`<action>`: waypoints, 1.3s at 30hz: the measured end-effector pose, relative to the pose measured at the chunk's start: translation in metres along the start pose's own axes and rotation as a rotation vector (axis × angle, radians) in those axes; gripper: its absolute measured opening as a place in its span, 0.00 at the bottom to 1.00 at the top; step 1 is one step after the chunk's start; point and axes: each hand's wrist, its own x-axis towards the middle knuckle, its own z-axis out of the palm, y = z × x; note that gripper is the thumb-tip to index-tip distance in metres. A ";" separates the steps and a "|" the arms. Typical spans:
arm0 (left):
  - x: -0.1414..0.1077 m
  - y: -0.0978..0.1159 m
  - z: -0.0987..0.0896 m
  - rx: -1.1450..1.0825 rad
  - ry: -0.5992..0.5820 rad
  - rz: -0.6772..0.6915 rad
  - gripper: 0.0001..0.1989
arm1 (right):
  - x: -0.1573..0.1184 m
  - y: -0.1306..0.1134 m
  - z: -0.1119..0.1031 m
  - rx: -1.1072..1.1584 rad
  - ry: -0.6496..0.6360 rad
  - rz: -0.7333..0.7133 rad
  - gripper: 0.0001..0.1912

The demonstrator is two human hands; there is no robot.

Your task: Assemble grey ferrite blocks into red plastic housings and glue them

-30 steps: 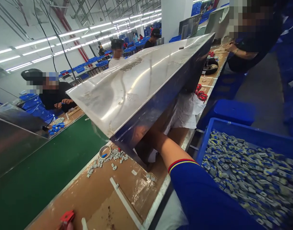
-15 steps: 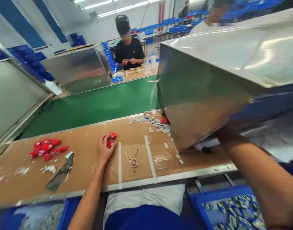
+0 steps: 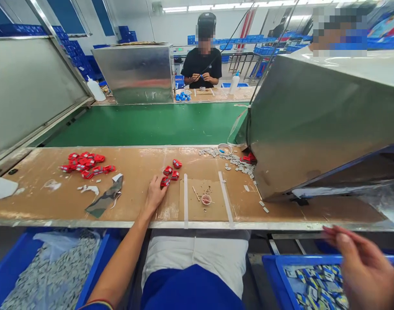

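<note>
My left hand [image 3: 155,196] rests on the bench with its fingers closed around a small red toy car [image 3: 165,182]. Just beyond it lie three more, among them a red toy car [image 3: 176,163] furthest from me. My right hand [image 3: 364,262] is raised at the lower right, in front of a blue bin [image 3: 274,275] of small yellow, blue and grey pieces. Its thumb and fingers are drawn together, slightly blurred; what they hold, if anything, I cannot make out. Between two white tape strips sits a small round cup [image 3: 206,199] with a thin stick.
A pile of red toy cars [image 3: 82,163] lies left, near a camouflage cloth strip [image 3: 105,200]. Small grey pieces [image 3: 245,167] are scattered beside a large metal box [image 3: 313,129] at right. A green conveyor belt [image 3: 152,125] runs behind; a co-worker [image 3: 201,64] sits across it.
My right hand has come out from beneath the metal box and moved toward me, over the bin. My left hand has shifted slightly, and more red cars show beside it. The view has levelled.
</note>
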 end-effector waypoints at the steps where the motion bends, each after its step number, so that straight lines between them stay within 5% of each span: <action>1: -0.003 0.003 -0.001 -0.040 0.003 -0.009 0.12 | -0.022 0.011 -0.001 -0.006 -0.040 0.030 0.26; 7: -0.049 0.031 0.001 -0.387 -0.110 -0.060 0.17 | -0.100 0.048 0.025 -0.038 -0.329 0.080 0.31; 13: -0.096 0.063 0.035 -0.678 -0.289 -0.177 0.20 | -0.116 0.033 0.106 0.064 -0.670 -0.231 0.21; 19: -0.087 0.083 0.050 -0.599 -0.463 -0.163 0.15 | -0.112 0.018 0.177 0.078 -0.776 -0.416 0.12; 29: -0.078 0.078 0.046 -0.563 -0.519 -0.210 0.12 | -0.108 0.017 0.189 0.212 -0.587 -0.502 0.05; 39: -0.080 0.081 0.049 -0.398 -0.454 -0.113 0.10 | -0.122 0.014 0.176 0.326 -0.559 -0.160 0.10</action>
